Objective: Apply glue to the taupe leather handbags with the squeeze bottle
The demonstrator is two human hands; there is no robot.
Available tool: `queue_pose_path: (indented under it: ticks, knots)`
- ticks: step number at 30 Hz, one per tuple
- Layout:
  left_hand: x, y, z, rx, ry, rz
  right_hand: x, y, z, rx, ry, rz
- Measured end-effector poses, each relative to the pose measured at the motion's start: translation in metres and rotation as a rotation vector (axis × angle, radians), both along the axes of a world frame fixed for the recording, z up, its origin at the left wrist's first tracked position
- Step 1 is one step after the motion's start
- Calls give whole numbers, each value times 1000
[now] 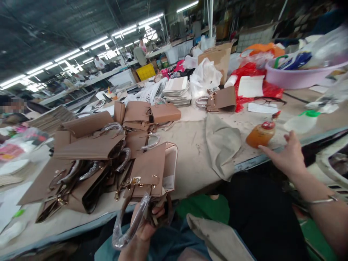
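Observation:
My left hand (145, 228) is at the bottom centre, fingers closed round the plastic-wrapped handle of a tan handbag (149, 170) that stands at the table's near edge. My right hand (285, 156) reaches out at the right with fingers spread, holding nothing, close to an orange bottle with a red cap (260, 134) lying on the table. A metal bangle (322, 200) sits on that wrist. A heap of more tan handbags (87, 152) lies to the left of the held bag.
A beige cloth (221, 145) hangs over the table edge. Farther back lie another tan bag (221, 99), stacked cards (178, 90), white plastic bags (205, 74), red plastic (268, 88), a purple basin (301, 74) and a white bottle with a green cap (303, 121). People work at distant benches.

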State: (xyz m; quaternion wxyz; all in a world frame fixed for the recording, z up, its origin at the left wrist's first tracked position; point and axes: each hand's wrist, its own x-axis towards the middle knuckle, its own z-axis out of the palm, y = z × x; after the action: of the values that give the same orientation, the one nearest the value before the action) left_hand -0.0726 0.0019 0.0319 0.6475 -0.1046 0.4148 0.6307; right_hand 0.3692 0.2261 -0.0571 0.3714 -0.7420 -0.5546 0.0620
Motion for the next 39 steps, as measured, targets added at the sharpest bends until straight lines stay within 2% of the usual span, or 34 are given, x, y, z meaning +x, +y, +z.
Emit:
queue_pose_path:
  ticks: [3, 5, 8, 12, 16, 18, 20, 24, 27, 29, 33, 39]
  knots:
    - [-3, -3, -4, 75, -8, -54, -7, 12, -1, -136, 13, 30]
    - [-4, -3, -4, 101, -10, -69, -17, 14, 0, -111, -22, 22]
    - [-3, -1, -3, 59, 11, -22, -25, 13, 0, -74, -57, -32]
    - [-4, 3, -5, 36, 5, 42, -24, 3, 10, -37, 99, -45]
    - [-10, 4, -14, 105, 5, 0, -39, -39, 37, 157, 462, 137]
    - [-11, 4, -17, 127, 25, -10, -56, -71, 52, 141, 723, 230]
    - [-9, 6, -17, 123, 44, 19, -77, -106, 66, 81, 841, 300]
    - [-3, 11, -15, 110, 31, 82, -120, -160, 81, -70, 747, 551]
    - [-1, 12, -14, 108, 33, 93, -148, -177, 85, -86, 628, 774]
    - [-1, 11, -15, 121, 39, 88, -161, -182, 85, -87, 570, 869]
    - [-4, 7, -19, 176, 43, 69, -176, -186, 84, -127, 535, 940]
    - [-8, 4, -23, 180, 64, 54, -182, -188, 80, -182, 591, 922]
